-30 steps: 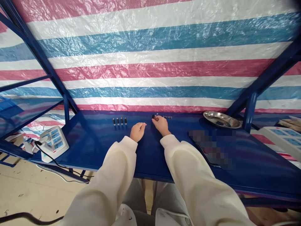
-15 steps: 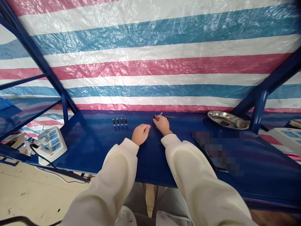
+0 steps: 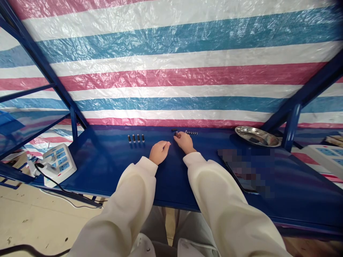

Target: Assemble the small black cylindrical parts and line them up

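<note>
My right hand [image 3: 184, 142] is closed at the back of the blue table, its fingertips pinched around a small dark cylinder [image 3: 176, 133], mostly hidden by the fingers. A short dark piece [image 3: 174, 130] lies just beyond those fingertips. Right beside this hand runs a row of several small shiny metal parts [image 3: 192, 133]. Nearer to me, my left hand [image 3: 159, 152] hovers low with thumb and fingers pressed together; whatever they hold, if anything, is too small to make out. To its left stand several black cylinders with pale ends [image 3: 136, 138], upright in a row.
The blue table [image 3: 107, 167] backs onto a striped plastic sheet [image 3: 171, 78]. An oval metal tray [image 3: 257, 136] sits at the back right, with a dark flat device [image 3: 235, 173], partly blurred out, in front. A white power strip [image 3: 60, 164] with a cable is at the left edge.
My right hand has shifted slightly, and the short dark piece beyond its fingertips has come into view. The pale stick above that hand shows less. The left hand stays almost still.
</note>
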Motion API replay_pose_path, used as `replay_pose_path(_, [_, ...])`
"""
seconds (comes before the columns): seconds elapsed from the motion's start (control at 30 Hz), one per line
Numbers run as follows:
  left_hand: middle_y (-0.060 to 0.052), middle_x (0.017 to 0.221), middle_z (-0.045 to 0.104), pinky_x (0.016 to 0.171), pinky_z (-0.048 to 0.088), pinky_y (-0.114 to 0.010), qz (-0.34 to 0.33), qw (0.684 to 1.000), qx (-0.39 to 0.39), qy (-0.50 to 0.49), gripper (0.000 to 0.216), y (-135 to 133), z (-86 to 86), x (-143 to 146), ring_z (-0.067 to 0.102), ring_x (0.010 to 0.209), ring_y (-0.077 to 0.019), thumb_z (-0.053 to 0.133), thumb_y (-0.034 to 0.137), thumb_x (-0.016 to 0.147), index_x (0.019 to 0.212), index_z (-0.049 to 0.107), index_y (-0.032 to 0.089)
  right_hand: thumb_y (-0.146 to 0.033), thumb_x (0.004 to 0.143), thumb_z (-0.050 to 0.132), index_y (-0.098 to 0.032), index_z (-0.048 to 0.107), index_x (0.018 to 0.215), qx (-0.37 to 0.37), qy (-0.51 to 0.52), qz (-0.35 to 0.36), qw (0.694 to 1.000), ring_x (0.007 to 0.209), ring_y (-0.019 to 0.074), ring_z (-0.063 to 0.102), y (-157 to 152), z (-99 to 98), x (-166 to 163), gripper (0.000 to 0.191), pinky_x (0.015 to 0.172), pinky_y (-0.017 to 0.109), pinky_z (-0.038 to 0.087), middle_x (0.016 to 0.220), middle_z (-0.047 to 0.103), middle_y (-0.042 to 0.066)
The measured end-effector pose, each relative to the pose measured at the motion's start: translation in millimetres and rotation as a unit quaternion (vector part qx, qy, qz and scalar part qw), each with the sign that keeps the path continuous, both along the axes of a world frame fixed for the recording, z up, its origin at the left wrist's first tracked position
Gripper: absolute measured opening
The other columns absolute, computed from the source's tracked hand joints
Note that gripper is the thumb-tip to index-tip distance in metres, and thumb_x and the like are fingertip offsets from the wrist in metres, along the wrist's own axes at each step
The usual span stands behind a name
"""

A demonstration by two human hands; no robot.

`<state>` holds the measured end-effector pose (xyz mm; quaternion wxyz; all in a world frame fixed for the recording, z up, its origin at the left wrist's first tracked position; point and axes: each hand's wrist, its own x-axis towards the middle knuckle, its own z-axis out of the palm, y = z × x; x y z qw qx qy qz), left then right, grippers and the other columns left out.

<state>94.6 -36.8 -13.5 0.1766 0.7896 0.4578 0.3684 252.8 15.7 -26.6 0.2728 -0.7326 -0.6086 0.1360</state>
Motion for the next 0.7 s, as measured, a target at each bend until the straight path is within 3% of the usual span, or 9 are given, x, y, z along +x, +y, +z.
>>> replay_pose_path(0.23, [-0.004, 0.082, 0.069, 0.079, 0.048, -0.027, 0.003, 1.000, 0.000, 0.001, 0.032, 0, -0.1, 0, 0.062, 0.081, -0.0152, 0.036, 0.028, 0.091, 0.086, 0.067, 0.019, -0.023, 0.081, 0.055, -0.016, 0.065, 0.091, -0.011, -0.025, 0.016, 0.999, 0.090, 0.0185, 0.062, 4, -4.8, 9, 0.015, 0.077, 0.025, 0.043, 0.091, 0.068, 0.009])
replay_pose_path(0.7, [-0.004, 0.082, 0.068, 0.076, 0.047, -0.027, 0.003, 1.000, -0.001, -0.005, 0.033, -1, 0.1, 1, 0.062, 0.079, -0.0154, 0.037, 0.029, 0.091, 0.084, 0.067, 0.018, -0.021, 0.074, 0.060, -0.015, 0.067, 0.074, -0.037, -0.005, 0.011, 0.999, 0.081, 0.0183, 0.065, 1, 2.1, 20, 0.009, 0.072, 0.024, 0.045, 0.078, 0.070, 0.007])
